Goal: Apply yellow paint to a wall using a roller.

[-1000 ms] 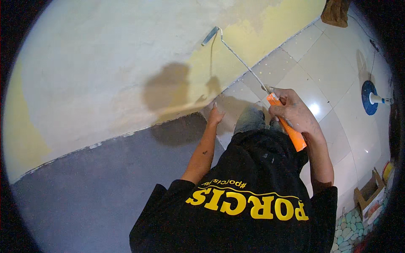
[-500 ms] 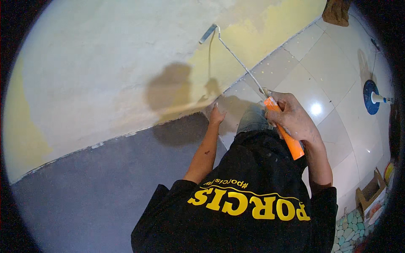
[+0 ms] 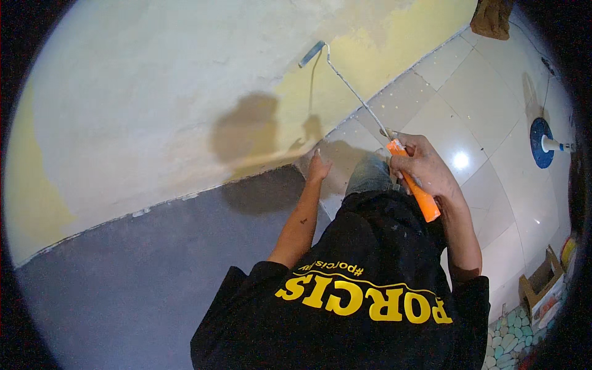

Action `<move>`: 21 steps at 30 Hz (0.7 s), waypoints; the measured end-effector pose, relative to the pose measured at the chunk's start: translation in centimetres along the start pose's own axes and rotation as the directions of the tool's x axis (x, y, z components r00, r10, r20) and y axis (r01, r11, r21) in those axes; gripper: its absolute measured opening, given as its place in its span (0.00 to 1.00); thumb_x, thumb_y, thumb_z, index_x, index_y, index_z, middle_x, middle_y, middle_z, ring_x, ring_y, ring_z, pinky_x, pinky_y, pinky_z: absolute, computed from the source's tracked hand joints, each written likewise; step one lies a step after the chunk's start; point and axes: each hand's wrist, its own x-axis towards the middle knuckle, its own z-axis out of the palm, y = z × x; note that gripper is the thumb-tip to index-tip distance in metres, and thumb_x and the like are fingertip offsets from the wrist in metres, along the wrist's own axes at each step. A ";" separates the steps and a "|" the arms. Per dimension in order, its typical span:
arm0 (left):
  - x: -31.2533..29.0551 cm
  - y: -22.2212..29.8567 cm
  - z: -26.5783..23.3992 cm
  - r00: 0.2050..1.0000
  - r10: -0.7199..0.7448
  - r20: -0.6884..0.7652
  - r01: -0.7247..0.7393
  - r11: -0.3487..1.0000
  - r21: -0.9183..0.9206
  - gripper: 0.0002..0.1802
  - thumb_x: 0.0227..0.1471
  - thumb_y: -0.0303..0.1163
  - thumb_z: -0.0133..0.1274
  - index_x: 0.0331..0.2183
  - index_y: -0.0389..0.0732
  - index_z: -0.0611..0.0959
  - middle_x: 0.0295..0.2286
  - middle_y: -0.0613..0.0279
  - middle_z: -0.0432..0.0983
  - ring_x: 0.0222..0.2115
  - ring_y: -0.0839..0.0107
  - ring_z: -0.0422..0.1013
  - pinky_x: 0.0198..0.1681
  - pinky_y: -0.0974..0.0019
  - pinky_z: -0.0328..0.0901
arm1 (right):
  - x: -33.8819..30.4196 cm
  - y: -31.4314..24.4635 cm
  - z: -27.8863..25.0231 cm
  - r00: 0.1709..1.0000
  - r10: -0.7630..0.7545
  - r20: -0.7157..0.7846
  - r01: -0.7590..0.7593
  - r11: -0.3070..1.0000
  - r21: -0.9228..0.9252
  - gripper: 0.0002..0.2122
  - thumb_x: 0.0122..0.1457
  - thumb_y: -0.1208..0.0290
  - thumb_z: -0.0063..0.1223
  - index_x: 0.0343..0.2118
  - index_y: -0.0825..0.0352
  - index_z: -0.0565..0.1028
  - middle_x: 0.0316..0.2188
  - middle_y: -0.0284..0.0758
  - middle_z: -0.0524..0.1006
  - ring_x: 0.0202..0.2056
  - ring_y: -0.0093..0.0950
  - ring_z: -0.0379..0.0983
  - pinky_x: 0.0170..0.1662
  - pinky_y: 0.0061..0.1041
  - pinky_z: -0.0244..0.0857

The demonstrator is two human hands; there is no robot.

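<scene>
Wall [image 3: 179, 92]: I see it pale with yellow patches, filling the upper left.
Grey surface [image 3: 135, 277]: spreads below the wall's lower edge.
Floor [image 3: 453, 117]: glossy pale tiles, speckled beside the wall.
Shirt [image 3: 376, 253]: black, yellow-printed, low in my view.
Roller [image 3: 368, 110]: its orange handle [image 3: 424, 201] lies in the right hand [image 3: 425, 165]; from there it slants up and left to a head [image 3: 311, 55] over the wall; I cannot tell whether they touch.
Box [image 3: 541, 279]: brown, near my right rim; I cannot make out its contents.
Right hand: wrapped round the handle.
Left hand [image 3: 317, 168]: near the wall's foot; I cannot tell whether it is spread.
</scene>
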 end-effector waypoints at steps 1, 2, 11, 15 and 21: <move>-0.2 0.4 -0.1 0.998 0.050 -0.025 -0.047 0.993 0.111 0.50 0.43 0.38 0.64 0.61 0.32 0.58 0.51 0.32 0.68 0.53 0.41 0.66 0.57 0.51 0.62 | 0.1 0.3 0.0 0.997 -0.049 0.053 0.047 0.998 0.030 0.05 0.52 0.76 0.51 0.28 0.71 0.71 0.16 0.27 0.68 0.16 0.18 0.65 0.20 0.21 0.60; -0.5 0.9 -0.2 0.991 0.135 0.019 -0.136 0.975 0.173 0.49 0.44 0.37 0.64 0.61 0.32 0.58 0.51 0.32 0.68 0.53 0.40 0.66 0.57 0.50 0.62 | 0.3 0.6 0.0 0.998 -0.046 0.046 0.045 0.999 0.009 0.05 0.52 0.76 0.51 0.29 0.71 0.71 0.16 0.27 0.69 0.15 0.19 0.65 0.19 0.21 0.61; -1.8 9.1 -1.1 0.920 0.306 -0.246 -0.306 0.951 0.042 0.52 0.43 0.38 0.65 0.62 0.29 0.56 0.57 0.30 0.60 0.60 0.41 0.57 0.64 0.53 0.52 | 1.4 3.0 -0.3 0.994 0.065 0.091 -0.066 0.998 0.009 0.12 0.52 0.78 0.48 0.40 0.71 0.73 0.17 0.27 0.70 0.14 0.18 0.65 0.15 0.17 0.60; -2.7 14.5 -1.8 0.789 0.425 -0.443 -0.494 0.868 -0.046 0.55 0.44 0.38 0.65 0.63 0.28 0.52 0.61 0.31 0.53 0.63 0.43 0.52 0.67 0.54 0.47 | 1.3 3.1 1.3 0.984 0.163 0.068 -0.166 0.984 0.057 0.12 0.53 0.76 0.52 0.40 0.71 0.72 0.18 0.29 0.69 0.14 0.21 0.67 0.17 0.22 0.63; -4.8 20.6 -4.9 0.703 0.370 -0.607 -0.525 0.846 -0.093 0.57 0.46 0.39 0.65 0.64 0.30 0.48 0.64 0.35 0.46 0.65 0.44 0.47 0.67 0.54 0.44 | 1.7 3.5 5.2 0.982 0.052 0.182 -0.085 0.980 0.179 0.16 0.52 0.77 0.52 0.46 0.72 0.71 0.19 0.28 0.69 0.18 0.19 0.67 0.18 0.23 0.62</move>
